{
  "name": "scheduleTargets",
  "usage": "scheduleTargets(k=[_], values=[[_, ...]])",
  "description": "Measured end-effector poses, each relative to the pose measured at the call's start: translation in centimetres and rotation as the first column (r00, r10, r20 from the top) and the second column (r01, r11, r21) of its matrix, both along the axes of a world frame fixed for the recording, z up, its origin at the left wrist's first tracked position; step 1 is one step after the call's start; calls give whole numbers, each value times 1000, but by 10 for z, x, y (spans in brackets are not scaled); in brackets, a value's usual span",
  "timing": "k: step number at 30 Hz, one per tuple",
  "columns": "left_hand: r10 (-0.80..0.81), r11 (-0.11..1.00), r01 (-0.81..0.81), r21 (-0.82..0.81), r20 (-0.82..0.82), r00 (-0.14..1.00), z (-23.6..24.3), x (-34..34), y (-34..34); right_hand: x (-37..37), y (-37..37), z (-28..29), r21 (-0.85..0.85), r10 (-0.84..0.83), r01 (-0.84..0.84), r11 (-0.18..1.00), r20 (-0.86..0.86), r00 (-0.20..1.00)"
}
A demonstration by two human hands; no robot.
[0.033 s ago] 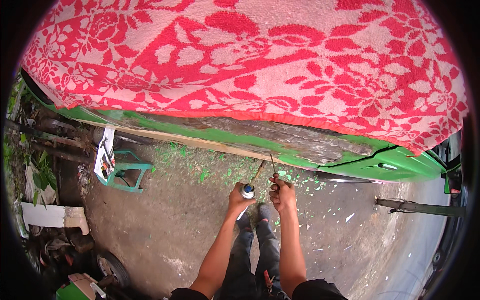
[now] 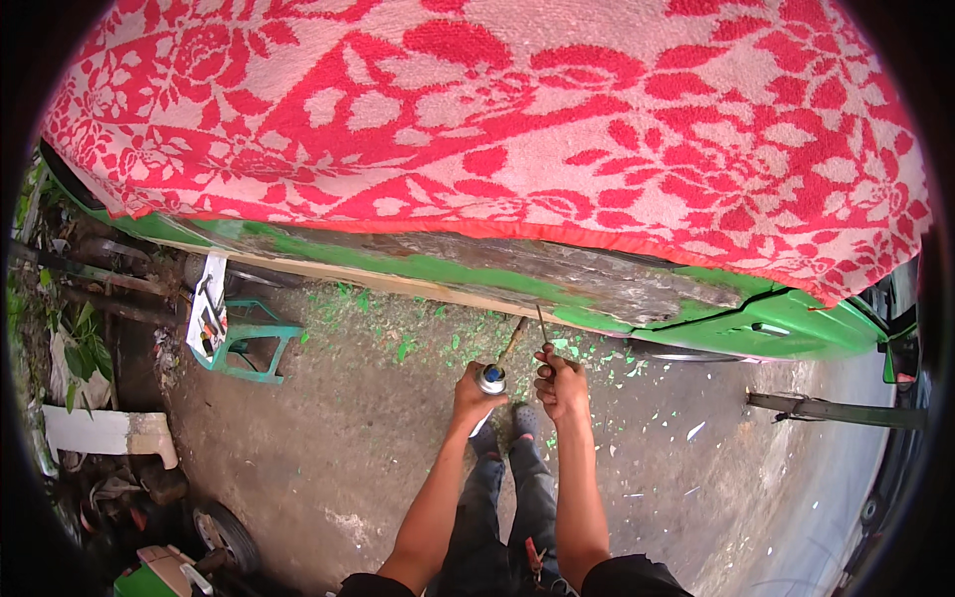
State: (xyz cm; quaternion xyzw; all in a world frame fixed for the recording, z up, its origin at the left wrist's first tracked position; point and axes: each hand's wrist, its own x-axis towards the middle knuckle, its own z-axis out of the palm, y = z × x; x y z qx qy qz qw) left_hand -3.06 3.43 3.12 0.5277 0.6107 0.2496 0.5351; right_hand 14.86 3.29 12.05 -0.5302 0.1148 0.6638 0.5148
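Observation:
My left hand (image 2: 470, 396) is closed around a gas torch (image 2: 491, 379), a pale canister with a blue-centred top and a brownish tube pointing up toward the vehicle. To its right, my right hand (image 2: 564, 388) grips a thin dark tool (image 2: 542, 324) by its lower end. The tool stands out past my fingers, and its kind is hard to make out. Beyond both hands runs the side of a green vehicle (image 2: 487, 281), where paint is stripped to a patchy grey-brown surface. I see no contact between the tool or torch and this panel.
A pink and red floral cloth (image 2: 477, 129) covers the vehicle's top. Green paint flakes (image 2: 403, 350) litter the ground. At left stand a teal stool (image 2: 261, 376) with items on it, and a tyre (image 2: 227, 535). A beam (image 2: 836, 411) juts in at right.

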Motion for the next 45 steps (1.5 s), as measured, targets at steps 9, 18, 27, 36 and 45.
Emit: scheduleTargets(k=[9,18,27,36,45], values=[[-3,1000,3,-24,-2,1000,-3,3,10,-5,8,-2,43,18,-20,999,39,999],[15,999,-13,-31,45,999,-2,10,10,-7,8,-5,27,15,-18,999,81,997],[17,1000,-16,-17,60,998,-6,2,14,-14,8,-9,9,16,-17,1000,151,988],[27,1000,-26,-11,87,996,-11,-1,7,-11,4,-10,8,13,-14,1000,160,987],[2,1000,-3,22,49,999,-13,-1,4,-9,6,-11,5,27,-28,1000,126,992]])
